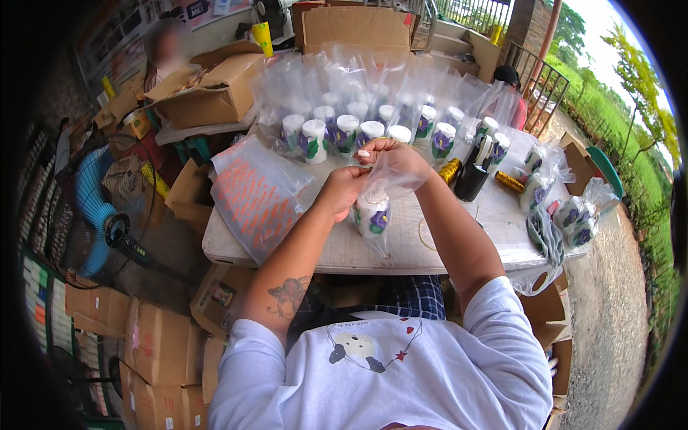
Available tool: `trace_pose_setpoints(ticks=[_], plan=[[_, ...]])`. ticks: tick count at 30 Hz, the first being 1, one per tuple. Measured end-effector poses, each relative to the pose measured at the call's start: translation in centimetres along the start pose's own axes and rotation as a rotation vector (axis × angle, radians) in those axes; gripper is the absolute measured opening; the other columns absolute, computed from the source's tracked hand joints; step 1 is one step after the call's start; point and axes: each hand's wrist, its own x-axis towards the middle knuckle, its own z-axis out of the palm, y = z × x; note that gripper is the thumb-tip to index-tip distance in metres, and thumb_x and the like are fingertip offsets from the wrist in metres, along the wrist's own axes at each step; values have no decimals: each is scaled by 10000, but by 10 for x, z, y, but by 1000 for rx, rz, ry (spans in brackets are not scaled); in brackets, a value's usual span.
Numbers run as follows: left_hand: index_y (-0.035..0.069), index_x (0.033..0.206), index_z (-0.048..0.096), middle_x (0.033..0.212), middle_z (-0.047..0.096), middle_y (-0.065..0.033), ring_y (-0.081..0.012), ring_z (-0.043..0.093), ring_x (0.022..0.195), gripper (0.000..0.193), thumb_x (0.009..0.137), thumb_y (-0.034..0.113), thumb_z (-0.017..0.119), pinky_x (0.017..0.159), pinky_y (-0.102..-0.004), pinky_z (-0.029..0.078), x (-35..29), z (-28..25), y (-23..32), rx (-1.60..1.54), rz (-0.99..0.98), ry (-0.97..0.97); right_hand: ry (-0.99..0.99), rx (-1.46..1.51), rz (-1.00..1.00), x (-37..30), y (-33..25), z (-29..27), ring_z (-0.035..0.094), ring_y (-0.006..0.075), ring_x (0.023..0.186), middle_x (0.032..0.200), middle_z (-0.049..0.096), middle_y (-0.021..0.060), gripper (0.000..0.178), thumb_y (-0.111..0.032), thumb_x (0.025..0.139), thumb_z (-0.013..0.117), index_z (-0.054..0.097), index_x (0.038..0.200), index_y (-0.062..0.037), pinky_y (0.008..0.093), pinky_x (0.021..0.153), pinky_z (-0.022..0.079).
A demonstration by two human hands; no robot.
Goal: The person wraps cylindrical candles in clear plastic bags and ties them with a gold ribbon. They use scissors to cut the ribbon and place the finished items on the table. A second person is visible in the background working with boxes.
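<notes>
In front of me a white candle-like cylinder (371,217) with purple flowers and green leaves stands inside a clear plastic bag (401,180) on the table's near side. My left hand (342,192) is closed, its fingers pinching the gathered neck of the bag. Just above and to the right, my right hand (396,159) is closed too, fingers bent together at the same neck. A thin gold strand seems to show by the fingers, but its ends are hidden. Behind my hands stand several similar flowered cylinders (314,142), many in upright clear bags.
The white table (308,254) holds a stack of flat printed plastic bags (254,190) at left. Right of my hands are gold spools (510,181) and a black holder (471,175) with scissors. Bagged cylinders (575,218) lie farther right. A blue-bladed fan (97,208) and cardboard boxes (161,340) stand left.
</notes>
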Motion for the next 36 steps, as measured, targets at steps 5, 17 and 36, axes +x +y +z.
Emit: trace_pose_setpoints(ticks=[5,17,36], plan=[[-20,968,615,888,633,-52,-92,577,766,169,852,103,610,709,-235,463,4,5,-12,3,114,75,-109,22,52,11,10,-7,614,144,821,895,647,57,168,-126,843,637,618,959,-5,262,722,491],[14,863,608,769,608,-28,-88,546,701,105,853,119,611,673,-220,434,3,8,-18,-107,147,215,135,-755,-611,-112,26,66,589,205,945,912,638,59,199,-216,882,587,633,930,-28,382,909,382],[12,851,613,775,638,-16,-72,571,714,117,858,128,618,657,-236,460,-16,4,-4,742,348,242,415,-1299,-345,-63,6,58,587,310,836,868,607,167,205,7,726,560,648,910,-12,382,723,477]])
